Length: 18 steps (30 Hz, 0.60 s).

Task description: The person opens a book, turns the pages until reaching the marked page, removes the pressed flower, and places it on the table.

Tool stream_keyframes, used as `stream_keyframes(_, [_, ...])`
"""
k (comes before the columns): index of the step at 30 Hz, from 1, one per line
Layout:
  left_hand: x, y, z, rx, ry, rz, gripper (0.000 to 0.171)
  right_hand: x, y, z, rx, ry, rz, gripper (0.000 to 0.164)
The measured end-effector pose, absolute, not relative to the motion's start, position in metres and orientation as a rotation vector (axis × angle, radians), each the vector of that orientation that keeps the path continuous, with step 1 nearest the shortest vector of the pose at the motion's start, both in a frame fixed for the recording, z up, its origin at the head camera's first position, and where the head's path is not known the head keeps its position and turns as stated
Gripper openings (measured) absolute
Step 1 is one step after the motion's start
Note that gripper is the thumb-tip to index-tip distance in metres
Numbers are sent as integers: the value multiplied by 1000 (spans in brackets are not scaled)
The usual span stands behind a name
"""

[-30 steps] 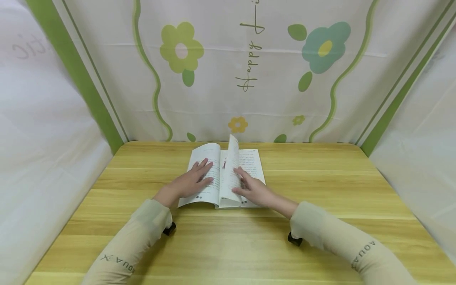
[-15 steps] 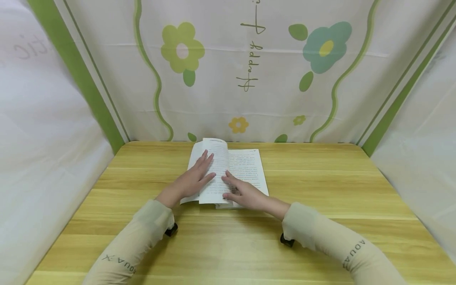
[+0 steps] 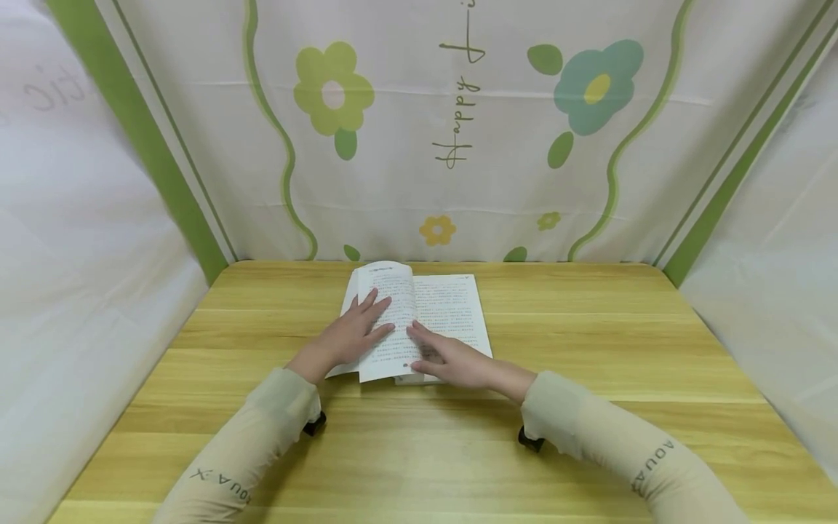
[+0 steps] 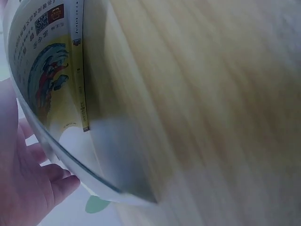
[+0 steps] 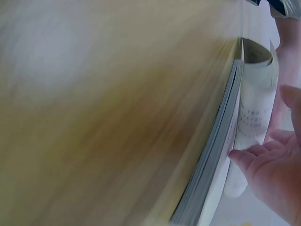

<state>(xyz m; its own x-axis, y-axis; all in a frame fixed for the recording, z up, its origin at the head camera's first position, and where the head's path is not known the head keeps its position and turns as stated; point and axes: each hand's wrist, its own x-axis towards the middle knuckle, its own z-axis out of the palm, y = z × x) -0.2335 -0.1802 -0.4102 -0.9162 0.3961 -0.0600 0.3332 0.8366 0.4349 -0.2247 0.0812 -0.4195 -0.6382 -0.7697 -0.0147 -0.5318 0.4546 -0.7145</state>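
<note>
An open paperback book (image 3: 452, 298) with printed white pages lies near the table's far edge. My left hand (image 3: 353, 336) rests with spread, straight fingers on a turned leaf (image 3: 386, 360), which lies over the raised left-hand pages. In the left wrist view, those pages bow upward, and the cover (image 4: 51, 84) with a colourful wave-like picture shows beneath them. My right hand (image 3: 455, 360) lies over the lower right page, its fingertips and thumb right by the central fold. Its fingers look relaxed in the right wrist view, beside the thick page block (image 5: 209, 155).
The wooden table (image 3: 419, 451) spreads out around the book. A white cloth backdrop (image 3: 406, 145) with printed flowers rises behind the far edge, and white cloth walls (image 3: 85, 240) stand on both sides. Each wrist carries a small black device (image 3: 314, 423).
A leaf that stood upright near the right hand has swung left and settled lower over the left-hand pages, under the left hand. The right hand has shifted left toward the fold.
</note>
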Motion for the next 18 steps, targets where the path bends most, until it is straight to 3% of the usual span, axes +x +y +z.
stream_keyframes(18, [-234, -189, -412, 441, 2867, 625, 76, -236, 135, -415, -1260, 2438, -543, 58])
